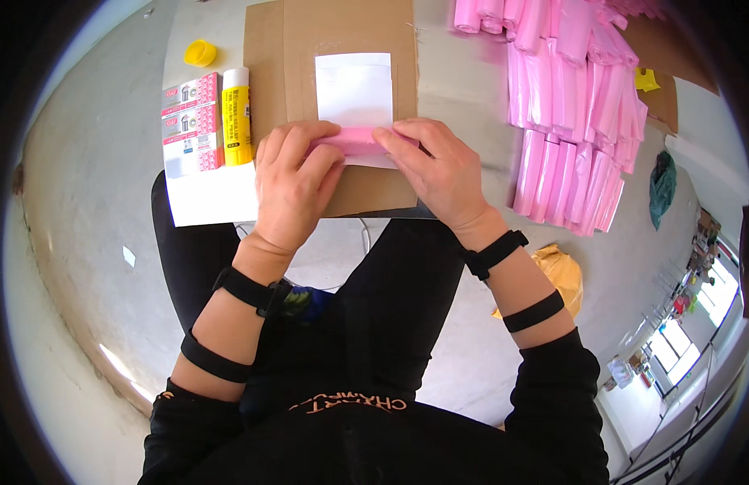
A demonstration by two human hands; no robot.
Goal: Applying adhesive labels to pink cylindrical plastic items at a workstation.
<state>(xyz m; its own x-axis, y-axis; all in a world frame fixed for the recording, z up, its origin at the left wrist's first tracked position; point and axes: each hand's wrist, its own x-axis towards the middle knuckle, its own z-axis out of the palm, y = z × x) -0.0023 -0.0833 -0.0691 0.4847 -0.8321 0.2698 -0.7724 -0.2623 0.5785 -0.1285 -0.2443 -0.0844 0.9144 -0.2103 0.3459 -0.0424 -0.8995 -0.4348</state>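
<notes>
Floor [91,153]: pale grey, far left of the white paper [354,85].
Yellow cap [200,53]: left of the paper, on the grey tabletop [459,109].
Printed labels [187,121], yellow glue stick [237,117]: side by side, nearer the paper's left.
Left hand [297,174]: pinching the left end of the pink roll [358,141].
Pink roll: across the paper's near end, over brown cardboard [265,48]; I seem to be lining it up, which calls for even pressure.
Right hand [439,166]: pinching its right end.
Pile of pink rolls [560,121]: right of the paper.
Green bag [663,187], windows [714,291]: farther right.
</notes>
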